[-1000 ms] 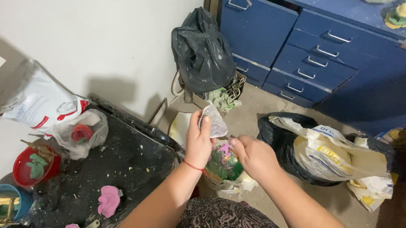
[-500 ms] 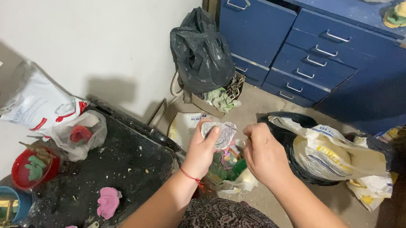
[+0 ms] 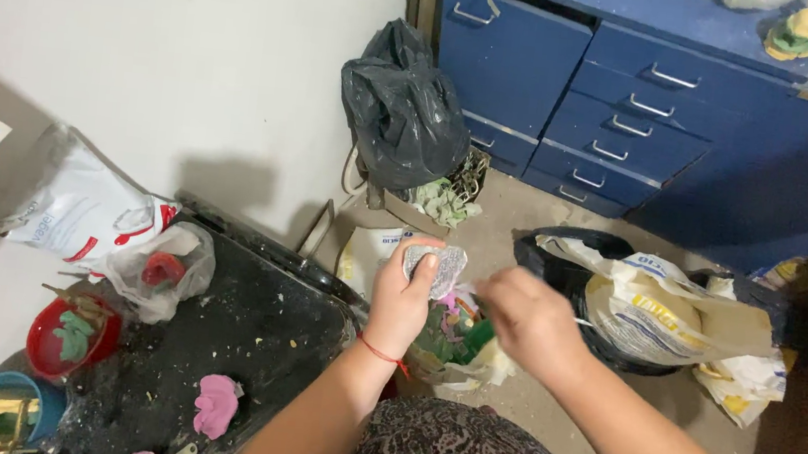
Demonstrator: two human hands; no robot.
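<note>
My left hand (image 3: 404, 297) grips a small clear plastic bag (image 3: 436, 264) of pale bits, held up above an open bag (image 3: 452, 337) of green and pink pieces on the floor. A red thread circles that wrist. My right hand (image 3: 532, 321) hovers just right of the small bag with fingers curled; something green and thin shows at its fingertips, but I cannot tell whether it is held. Both hands are over the floor between the black tray (image 3: 242, 340) and the white and yellow sacks (image 3: 660, 309).
A black rubbish bag (image 3: 403, 107) stands by the blue drawer unit (image 3: 617, 99). On the black tray lie pink flower shapes (image 3: 216, 405), a red bowl (image 3: 62, 341), a blue bowl (image 3: 4, 410) and plastic bags (image 3: 95, 215). A white wall rises on the left.
The left hand first held the small bag high, then both hands met on it. Now the right hand has drawn away to the right while the left still holds the bag.
</note>
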